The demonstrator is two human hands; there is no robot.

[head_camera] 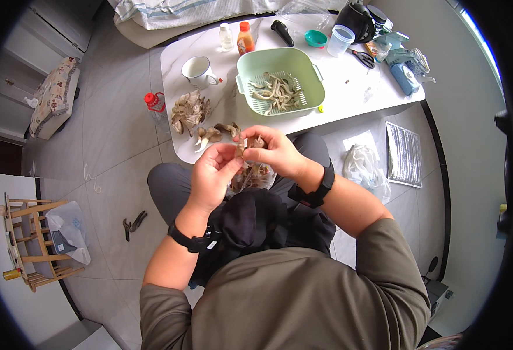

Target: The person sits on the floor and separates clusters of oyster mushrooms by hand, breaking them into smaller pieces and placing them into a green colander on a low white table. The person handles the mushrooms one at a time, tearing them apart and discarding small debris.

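Observation:
Between the fingertips of my left hand [216, 170] and my right hand [272, 148] is a piece of oyster mushroom [240, 148], gripped from both sides above my lap. A brown mushroom cap [256, 142] shows by my right fingers; whether it joins the held piece I cannot tell. Just below my hands, a clear plastic bag [254, 177] with scraps in it sits between my knees. Past my fingers, loose oyster mushrooms [208, 136] lie at the table edge, with a larger cluster [191, 110] behind them. Torn mushroom strips [278, 92] lie in the green colander basket [282, 57].
On the marble-patterned table [226, 100] stand a white mug [196, 72], an orange-capped bottle [245, 39], a clear plastic cup [340, 40] and scissors [362, 58]. A red-capped plastic jug [155, 105] is left of the table. Pliers [134, 225] and a white plastic bag [363, 166] lie on the floor.

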